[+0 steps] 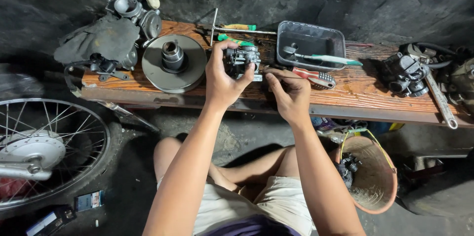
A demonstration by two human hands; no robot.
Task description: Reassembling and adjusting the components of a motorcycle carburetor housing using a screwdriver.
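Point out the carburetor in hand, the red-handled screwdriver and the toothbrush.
carburetor (pixel 243 59), head view, on its metal body right of the left hand's fingers.
red-handled screwdriver (pixel 314 77), head view, on the red handle lying on the bench.
toothbrush (pixel 330 59), head view, on the white-green handle across the grey tray.

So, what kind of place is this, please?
Probably a small motorcycle repair shop. A spoked wheel stands by a wooden bench with a wrench and engine parts on it, and the left hand holds a carburetor.
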